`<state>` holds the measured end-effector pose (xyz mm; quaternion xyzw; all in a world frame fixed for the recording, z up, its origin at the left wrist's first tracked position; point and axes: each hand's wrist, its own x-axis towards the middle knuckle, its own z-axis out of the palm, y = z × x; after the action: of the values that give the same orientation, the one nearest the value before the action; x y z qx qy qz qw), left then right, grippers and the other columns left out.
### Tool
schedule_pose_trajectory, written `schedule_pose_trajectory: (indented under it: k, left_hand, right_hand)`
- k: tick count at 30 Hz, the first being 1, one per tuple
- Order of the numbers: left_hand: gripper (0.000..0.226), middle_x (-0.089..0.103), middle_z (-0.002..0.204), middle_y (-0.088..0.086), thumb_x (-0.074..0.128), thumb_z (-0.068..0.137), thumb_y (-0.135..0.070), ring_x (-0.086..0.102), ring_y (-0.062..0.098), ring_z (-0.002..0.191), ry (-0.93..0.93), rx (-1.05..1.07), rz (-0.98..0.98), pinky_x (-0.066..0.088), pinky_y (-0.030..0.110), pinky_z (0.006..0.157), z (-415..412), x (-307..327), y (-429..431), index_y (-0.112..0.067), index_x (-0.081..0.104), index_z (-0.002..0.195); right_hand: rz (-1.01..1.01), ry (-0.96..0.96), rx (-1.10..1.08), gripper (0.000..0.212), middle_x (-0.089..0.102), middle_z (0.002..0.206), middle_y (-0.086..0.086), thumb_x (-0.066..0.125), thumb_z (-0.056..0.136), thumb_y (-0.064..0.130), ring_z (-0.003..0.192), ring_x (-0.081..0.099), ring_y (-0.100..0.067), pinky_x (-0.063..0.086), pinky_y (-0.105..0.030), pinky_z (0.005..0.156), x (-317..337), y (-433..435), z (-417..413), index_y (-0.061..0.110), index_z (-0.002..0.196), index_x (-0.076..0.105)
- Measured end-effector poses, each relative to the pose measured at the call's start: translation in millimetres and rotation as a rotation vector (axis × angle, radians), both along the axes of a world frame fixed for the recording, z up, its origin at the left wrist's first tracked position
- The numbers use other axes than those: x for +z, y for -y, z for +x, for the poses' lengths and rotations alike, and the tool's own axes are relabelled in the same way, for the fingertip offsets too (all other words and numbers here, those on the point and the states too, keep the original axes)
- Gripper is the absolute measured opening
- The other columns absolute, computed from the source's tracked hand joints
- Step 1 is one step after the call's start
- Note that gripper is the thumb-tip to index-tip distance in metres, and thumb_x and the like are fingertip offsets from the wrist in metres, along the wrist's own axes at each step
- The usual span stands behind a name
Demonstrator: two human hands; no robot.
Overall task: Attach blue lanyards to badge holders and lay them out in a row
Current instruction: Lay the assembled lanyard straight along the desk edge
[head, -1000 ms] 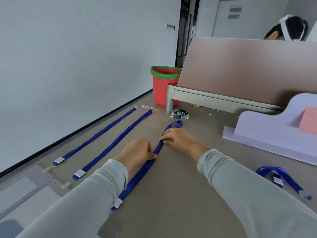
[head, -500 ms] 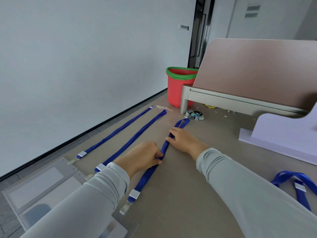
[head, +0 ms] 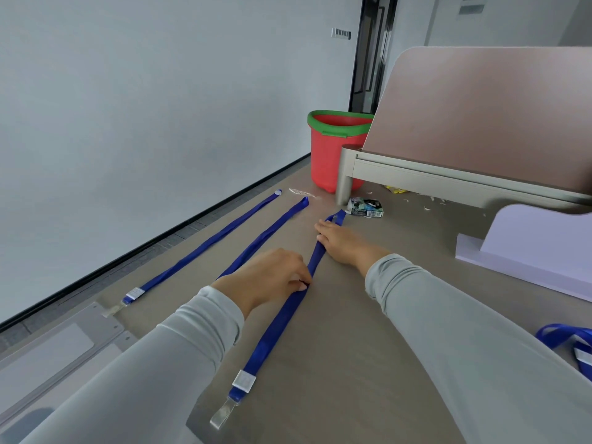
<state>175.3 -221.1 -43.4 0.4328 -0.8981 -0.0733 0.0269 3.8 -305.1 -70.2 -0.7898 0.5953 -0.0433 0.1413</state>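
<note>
Three blue lanyards lie side by side on the grey-brown surface. The left lanyard (head: 205, 245) and the middle lanyard (head: 272, 227) each run from a far loop to a clip near me. My left hand (head: 269, 280) has curled fingers and pinches the third lanyard (head: 282, 325) at its middle. My right hand (head: 339, 240) presses flat on the same strap near its far loop. The strap's clip (head: 221, 418) rests on a clear badge holder (head: 198, 426). More clear badge holders (head: 57, 350) lie at the lower left.
A red bucket (head: 330, 158) with a green rim stands by a pink board on a metal frame (head: 416, 174). A small carton (head: 365, 206) lies beyond the lanyards. A lilac board (head: 528, 248) is at the right, and another blue lanyard (head: 570, 339) lies loose there.
Both hands have stayed on the third lanyard, which now lies straighter. My view has shifted, so its clip end and the badge holders show more fully.
</note>
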Motion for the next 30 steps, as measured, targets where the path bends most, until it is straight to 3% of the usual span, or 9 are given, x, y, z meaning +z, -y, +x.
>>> schedule_pose_trajectory:
  k: [4,9,13,18,22,25,30]
  left_hand:
    - [0.021,0.059,0.115,-0.005,0.055,0.091,-0.024,0.053,0.012,0.107,-0.018,-0.013,0.006,0.042,0.030,0.097,-6,-4,10,-0.020,0.067,0.108]
    - [0.011,0.056,0.123,-0.004,0.058,0.089,-0.026,0.052,0.013,0.112,-0.011,-0.029,0.037,0.041,0.036,0.100,-10,-10,23,-0.020,0.063,0.097]
    - [0.024,0.054,0.124,-0.007,0.057,0.090,-0.027,0.050,0.010,0.113,-0.010,-0.036,0.068,0.040,0.032,0.101,-8,-12,25,-0.023,0.058,0.114]
    - [0.032,0.053,0.130,-0.008,0.055,0.091,-0.028,0.049,0.010,0.118,-0.024,-0.034,0.089,0.038,0.032,0.105,-3,-12,25,-0.024,0.056,0.123]
    - [0.033,0.054,0.131,-0.007,0.055,0.091,-0.029,0.049,0.010,0.120,-0.039,-0.037,0.077,0.036,0.032,0.106,-2,-11,24,-0.023,0.056,0.124]
    - [0.035,0.054,0.133,-0.008,0.054,0.092,-0.029,0.048,0.010,0.122,-0.041,-0.038,0.074,0.036,0.031,0.107,1,-12,22,-0.023,0.056,0.126]
    - [0.041,0.043,0.143,-0.008,0.047,0.095,-0.029,0.039,0.011,0.131,0.018,-0.011,0.031,0.029,0.029,0.110,4,-13,18,-0.022,0.045,0.136]
  right_hand:
    - [-0.085,0.142,-0.009,0.039,0.036,0.148,-0.011,0.033,0.097,0.002,0.137,0.032,-0.028,0.023,-0.031,0.110,-3,14,-3,0.000,0.136,0.043]
    - [-0.098,0.086,-0.033,0.032,0.048,0.135,-0.015,0.036,0.098,0.012,0.129,0.040,-0.030,0.029,-0.031,0.103,-8,28,-4,-0.002,0.124,0.050]
    - [-0.056,0.001,-0.044,0.038,0.042,0.139,-0.015,0.031,0.101,0.022,0.136,0.030,-0.028,0.025,-0.035,0.108,-9,42,-5,-0.002,0.127,0.044]
    - [-0.078,-0.088,-0.015,0.048,0.022,0.155,-0.011,0.028,0.102,0.026,0.145,0.012,-0.024,0.007,-0.027,0.114,-4,45,-4,0.003,0.144,0.028]
    - [-0.056,-0.059,-0.032,0.052,0.017,0.157,-0.010,0.029,0.102,0.032,0.145,0.014,-0.021,0.011,-0.032,0.117,-4,50,-5,0.005,0.146,0.023]
    - [-0.011,-0.095,-0.048,0.060,0.007,0.158,-0.009,0.023,0.101,0.041,0.147,0.005,-0.020,0.008,-0.037,0.120,-5,54,-4,0.007,0.149,0.013]
    - [-0.006,-0.147,-0.057,0.064,0.004,0.159,-0.007,0.023,0.099,0.046,0.147,0.001,-0.021,0.008,-0.043,0.119,-8,53,-5,0.009,0.149,0.010]
